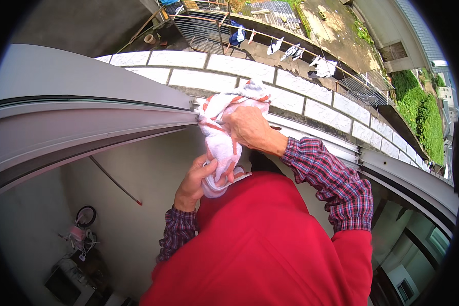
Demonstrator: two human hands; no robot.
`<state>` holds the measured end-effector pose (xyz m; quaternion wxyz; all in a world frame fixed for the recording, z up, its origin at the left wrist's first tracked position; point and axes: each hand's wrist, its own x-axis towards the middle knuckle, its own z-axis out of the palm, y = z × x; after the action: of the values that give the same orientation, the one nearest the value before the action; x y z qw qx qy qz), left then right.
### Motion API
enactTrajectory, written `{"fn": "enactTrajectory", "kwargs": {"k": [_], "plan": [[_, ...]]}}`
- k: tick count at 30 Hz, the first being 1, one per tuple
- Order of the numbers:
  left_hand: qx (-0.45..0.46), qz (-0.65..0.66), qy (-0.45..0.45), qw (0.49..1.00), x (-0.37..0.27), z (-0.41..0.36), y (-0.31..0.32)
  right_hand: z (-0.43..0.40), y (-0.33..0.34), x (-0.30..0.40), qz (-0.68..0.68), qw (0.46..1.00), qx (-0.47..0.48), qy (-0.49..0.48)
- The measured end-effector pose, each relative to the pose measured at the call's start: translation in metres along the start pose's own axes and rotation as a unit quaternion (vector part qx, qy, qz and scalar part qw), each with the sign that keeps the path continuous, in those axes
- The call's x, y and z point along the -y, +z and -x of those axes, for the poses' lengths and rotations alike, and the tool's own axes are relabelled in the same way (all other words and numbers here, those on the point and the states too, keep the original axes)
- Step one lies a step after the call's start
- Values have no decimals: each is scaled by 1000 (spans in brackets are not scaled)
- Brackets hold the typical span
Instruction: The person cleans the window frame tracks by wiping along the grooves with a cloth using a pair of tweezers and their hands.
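Note:
A white cloth with orange-red stripes (223, 149) hangs between my two hands at the window frame. My right hand (248, 128) is closed in a fist on its upper part, by the white window track (313, 137); a thin, greyish piece of something shows at the fist's left side, too small to name. Lower down, my left hand (199, 178) pinches the hanging end between thumb and fingers, close to the front of my red garment. The cloth's top part lies over the sill and touches the end of the sliding window's metal frame (99, 114).
Outside the window runs a ledge of white brick-like tiles (222, 72). Beyond it, laundry (323, 67) hangs on a pole above a lower yard. Inside, at the lower left, are a small pink bicycle (76, 233) and a dark screen (62, 285). A thin rod (114, 179) slants below the frame.

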<state>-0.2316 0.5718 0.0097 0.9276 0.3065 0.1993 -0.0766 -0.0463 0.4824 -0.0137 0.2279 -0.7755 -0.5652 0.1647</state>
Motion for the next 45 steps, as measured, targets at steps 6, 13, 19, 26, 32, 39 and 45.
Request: {"fn": "enactTrajectory", "kwargs": {"k": [6,13,19,26,32,39,45], "plan": [[74,-88,-74,991,2,-4,14,24,-41,13,68,994,81,13],[-38,-16,3,999,-10,23,-27,14,24,28,13,997,-67,48],[-23,-44,10,999,-4,21,-10,11,11,33,45,999,-2,4],[-65,-217,17,974,-7,7,6,31,1,23,15,996,-29,87],[-21,-248,28,968,-28,19,5,77,-54,1,-640,732,-89,215],[3,-250,18,968,-9,10,18,-40,-35,81,-423,862,-279,-35],[19,-253,63,965,30,13,3,-34,15,70,-519,794,-313,-50]]}}
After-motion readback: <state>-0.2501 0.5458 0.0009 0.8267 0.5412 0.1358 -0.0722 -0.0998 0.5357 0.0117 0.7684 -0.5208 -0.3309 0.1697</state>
